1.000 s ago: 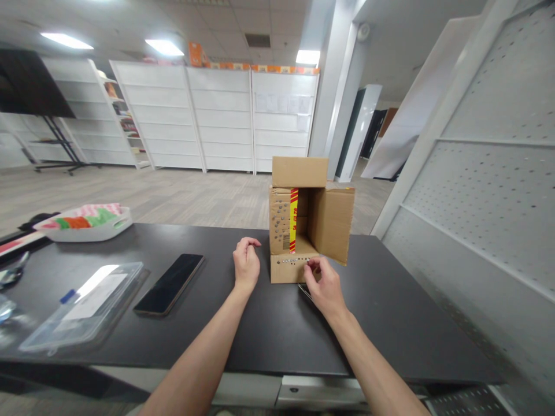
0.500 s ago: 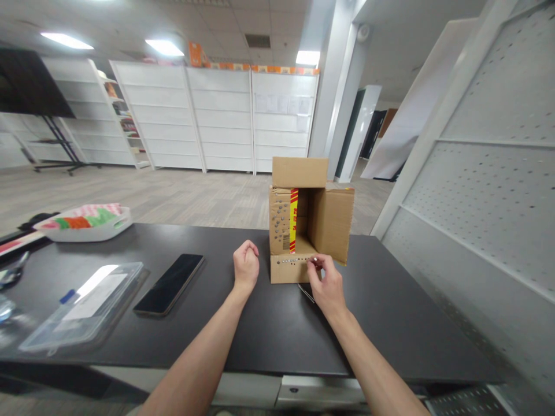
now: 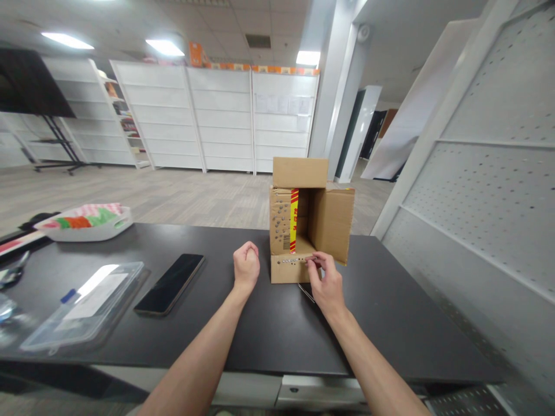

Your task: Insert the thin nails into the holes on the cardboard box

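Note:
A cardboard box stands on its side on the table, its opening towards me and its flaps spread. Small round grey studs dot the left flap, and a row of small silvery dots and dark holes runs along the lower flap. My right hand is at the right end of that row, thumb and forefinger pinched together; what they hold is too small to make out. Left of the box, my left hand is closed in a fist above the table, its inside hidden. Thin metal tweezers-like prongs lie below my right hand.
A black phone and a clear plastic case lie on the dark table to the left. Behind them is a white basket with colourful cloth. A perforated white panel rises on the right.
My right fingertips have shifted slightly left and up along the lower flap. A small pale spot seen between them earlier is now hidden. My left fist has stayed almost still.

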`<state>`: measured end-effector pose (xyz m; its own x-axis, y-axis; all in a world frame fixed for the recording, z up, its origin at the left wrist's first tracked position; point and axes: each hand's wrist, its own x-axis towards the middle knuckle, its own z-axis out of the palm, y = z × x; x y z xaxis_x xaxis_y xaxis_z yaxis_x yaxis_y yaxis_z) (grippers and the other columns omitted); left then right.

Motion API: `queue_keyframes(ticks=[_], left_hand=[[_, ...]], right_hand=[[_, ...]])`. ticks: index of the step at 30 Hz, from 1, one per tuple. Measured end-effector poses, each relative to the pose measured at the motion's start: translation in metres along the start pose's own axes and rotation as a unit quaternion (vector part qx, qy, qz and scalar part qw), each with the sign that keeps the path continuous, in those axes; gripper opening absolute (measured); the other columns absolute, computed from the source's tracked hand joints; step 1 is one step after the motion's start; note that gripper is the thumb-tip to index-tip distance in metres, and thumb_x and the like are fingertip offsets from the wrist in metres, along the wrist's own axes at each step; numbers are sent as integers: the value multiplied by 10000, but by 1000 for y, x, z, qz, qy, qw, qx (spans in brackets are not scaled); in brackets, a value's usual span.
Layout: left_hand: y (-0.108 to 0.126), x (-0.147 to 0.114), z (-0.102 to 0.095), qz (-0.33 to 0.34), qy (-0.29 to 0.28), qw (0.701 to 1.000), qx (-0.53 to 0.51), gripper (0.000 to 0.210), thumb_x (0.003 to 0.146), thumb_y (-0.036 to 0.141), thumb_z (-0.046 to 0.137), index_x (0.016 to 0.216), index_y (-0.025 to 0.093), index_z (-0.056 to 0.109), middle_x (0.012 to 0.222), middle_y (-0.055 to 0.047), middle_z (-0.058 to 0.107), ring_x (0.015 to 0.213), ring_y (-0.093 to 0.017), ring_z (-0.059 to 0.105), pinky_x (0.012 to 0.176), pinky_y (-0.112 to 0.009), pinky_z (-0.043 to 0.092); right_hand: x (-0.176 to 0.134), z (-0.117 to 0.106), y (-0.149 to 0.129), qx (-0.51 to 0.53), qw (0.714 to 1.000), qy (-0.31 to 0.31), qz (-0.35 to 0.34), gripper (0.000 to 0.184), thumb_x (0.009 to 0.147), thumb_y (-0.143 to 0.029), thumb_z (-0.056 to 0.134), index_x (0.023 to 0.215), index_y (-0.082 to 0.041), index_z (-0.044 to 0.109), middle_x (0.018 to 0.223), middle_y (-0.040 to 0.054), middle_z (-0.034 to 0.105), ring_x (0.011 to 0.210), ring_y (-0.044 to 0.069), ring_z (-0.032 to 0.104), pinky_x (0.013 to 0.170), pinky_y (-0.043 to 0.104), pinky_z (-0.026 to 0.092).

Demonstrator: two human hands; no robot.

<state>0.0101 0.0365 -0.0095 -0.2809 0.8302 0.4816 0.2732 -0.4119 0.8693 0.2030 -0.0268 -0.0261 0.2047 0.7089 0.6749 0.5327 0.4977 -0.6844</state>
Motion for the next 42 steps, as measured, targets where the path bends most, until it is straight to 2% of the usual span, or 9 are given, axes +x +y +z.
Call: queue_keyframes(ticks=[7,17,20,27,35,42], left_hand=[[1,0,-1,11,-8,1000,4,183,653,130,356,489,202,395,445,38,362,465,-113,361,489,-239,279],[0,0,0,12,-10,1000,9,179,655,131,352,497,202,397,454,36,365,473,-115,366,499,-240,288],[3,0,0,10,-10,1000,6,174,650,132,354,496,202,396,454,36,364,471,-114,361,498,-240,290],[2,0,0,13,-9,1000,7,176,646,137,353,490,204,396,446,34,360,470,-116,364,490,-240,284],[0,-1,0,11,-11,1000,3,177,651,136,353,493,203,398,447,36,360,469,-115,362,490,-242,274],[-2,0,0,8,-15,1000,2,175,650,146,353,491,204,398,446,38,358,467,-116,359,495,-243,276]], right_hand=[[0,2,5,-17,1000,-5,-15,219,918,-283,459,1093,-191,554,980,87,669,884,187,649,814,352,520],[6,-1,-5,-46,995,12,-84,212,912,-215,457,1035,-209,630,959,83,627,924,205,589,823,385,493],[6,-2,-6,-53,994,25,-88,215,909,-212,459,1030,-211,636,945,83,608,913,204,581,820,390,490],[6,-1,-8,-39,995,10,-88,196,915,-216,449,1033,-210,606,939,80,637,897,203,593,798,385,499],[4,-1,-6,-49,996,35,-61,115,897,-242,485,943,-196,581,859,56,640,797,178,609,763,339,508],[5,-1,-5,-44,995,35,-83,112,890,-227,477,903,-207,587,883,66,657,862,196,630,807,369,511]])
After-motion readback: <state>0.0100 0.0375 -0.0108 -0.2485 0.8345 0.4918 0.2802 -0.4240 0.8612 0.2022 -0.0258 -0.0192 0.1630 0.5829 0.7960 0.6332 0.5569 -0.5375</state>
